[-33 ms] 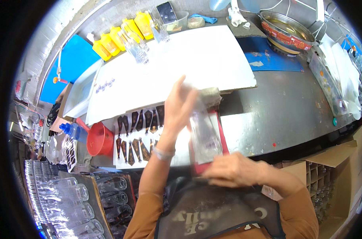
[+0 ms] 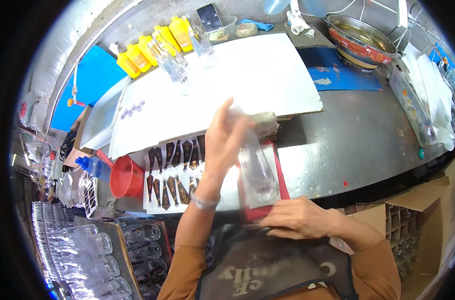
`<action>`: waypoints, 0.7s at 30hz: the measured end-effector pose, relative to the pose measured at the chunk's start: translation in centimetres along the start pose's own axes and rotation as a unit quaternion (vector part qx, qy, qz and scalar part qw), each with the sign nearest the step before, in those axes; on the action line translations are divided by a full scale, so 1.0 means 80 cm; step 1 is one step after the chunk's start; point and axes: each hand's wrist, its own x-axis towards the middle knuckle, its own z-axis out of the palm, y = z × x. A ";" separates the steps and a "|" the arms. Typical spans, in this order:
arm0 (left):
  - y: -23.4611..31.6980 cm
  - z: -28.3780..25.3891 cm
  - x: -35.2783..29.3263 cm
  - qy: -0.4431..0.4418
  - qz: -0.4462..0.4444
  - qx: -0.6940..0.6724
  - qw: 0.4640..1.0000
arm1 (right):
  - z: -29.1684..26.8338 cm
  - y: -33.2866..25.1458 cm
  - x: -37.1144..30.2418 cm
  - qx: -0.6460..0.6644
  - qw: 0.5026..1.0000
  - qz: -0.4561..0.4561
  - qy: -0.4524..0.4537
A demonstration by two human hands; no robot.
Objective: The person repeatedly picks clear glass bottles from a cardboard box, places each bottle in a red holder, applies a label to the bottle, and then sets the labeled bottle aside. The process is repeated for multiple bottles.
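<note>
A clear glass bottle [image 2: 260, 175] lies on a white sheet over a red pad [image 2: 282, 175] at the table's front edge. Over the neck end is my left hand [image 2: 227, 137], thumb apart and fingers stretched out, the fingertips smeared by motion; whether they touch the glass I cannot tell. Below the bottle's base my right hand [image 2: 302, 218] lies at the pad's near edge, fingers extended to the left side by side, nothing visible in them. Dark tie-shaped decals [image 2: 170, 192] with gold marks lie in rows on a white sheet left of my left forearm.
Behind lies a white board [image 2: 257, 65] bearing several clear bottles [image 2: 177, 70]. Yellow bottles [image 2: 137, 57] line the back. A red bucket [image 2: 126, 176] stands left, above racked glassware [image 2: 87, 260]. At right are a metal basin [image 2: 360, 37] and a divided carton [image 2: 422, 225].
My left hand has shifted slightly right over the bottle's neck end. The bottle looks sharper now; my right hand stays near its base.
</note>
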 end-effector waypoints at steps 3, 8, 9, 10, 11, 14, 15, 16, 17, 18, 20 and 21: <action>0.053 -0.004 0.013 0.014 0.105 0.046 0.993 | -0.036 0.012 -0.022 0.054 0.978 0.161 0.118; 0.100 -0.033 0.180 0.040 0.232 0.065 0.970 | -0.057 0.010 -0.054 0.121 0.915 0.308 0.233; 0.094 -0.036 0.218 0.030 0.231 0.034 0.972 | -0.058 0.013 -0.054 0.113 0.915 0.310 0.232; 0.084 -0.040 0.253 0.017 0.215 0.025 0.976 | -0.058 0.016 -0.057 0.105 0.914 0.315 0.232; 0.073 -0.047 0.284 0.005 0.198 0.016 0.980 | -0.052 0.022 -0.063 0.116 0.908 0.314 0.250; 0.030 -0.060 0.370 0.020 0.237 0.062 0.969 | -0.054 0.032 -0.079 0.137 0.875 0.348 0.308; 0.011 -0.066 0.393 0.033 0.260 0.093 0.961 | -0.054 0.030 -0.081 0.167 0.852 0.373 0.326; -0.010 -0.077 0.420 0.040 0.254 0.079 0.963 | -0.057 0.030 -0.084 0.177 0.841 0.388 0.333; -0.019 -0.067 0.430 0.043 0.246 0.059 0.966 | -0.060 0.030 -0.091 0.184 0.826 0.408 0.342; -0.027 -0.059 0.437 0.046 0.239 0.040 0.969 | -0.061 0.029 -0.097 0.190 0.811 0.427 0.352; -0.043 -0.062 0.455 0.134 0.226 0.317 0.911 | -0.062 0.030 -0.102 0.190 0.802 0.435 0.362; -0.055 -0.083 0.474 0.142 0.232 0.355 0.894 | -0.067 0.028 -0.101 0.189 0.797 0.446 0.360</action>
